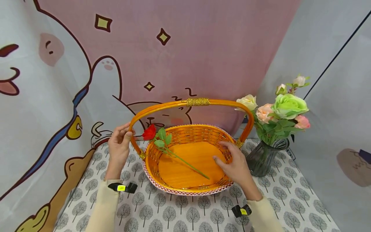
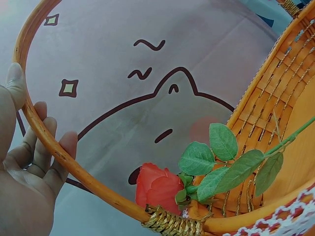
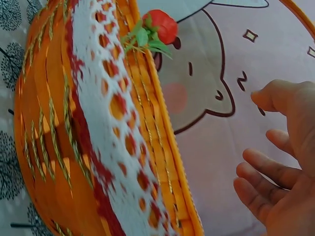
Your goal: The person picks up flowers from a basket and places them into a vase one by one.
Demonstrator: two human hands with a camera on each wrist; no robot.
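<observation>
An orange woven basket [image 1: 185, 190] with a red-and-white lace rim stands on the table. Its tall arched handle [image 1: 162, 107] is wrapped in gold cord at the top. My left hand [image 1: 119, 145] holds the left side of this handle between thumb and fingers. A red artificial rose [image 1: 149, 132] lies in the basket, bloom over the left rim and green stem slanting across the floor. My right hand [image 1: 234, 162] hovers over the basket's right side, fingers spread and holding nothing. The right wrist view shows those fingers [image 3: 263, 169] apart from the lace rim [image 3: 110, 98].
Just right of the basket, a dark glass vase [image 1: 258, 161] holds several artificial flowers, among them a large green bloom [image 1: 290, 105]. A tree-print cloth [image 1: 171, 214] covers the table. Behind hangs a cartoon-print curtain [image 1: 220, 48].
</observation>
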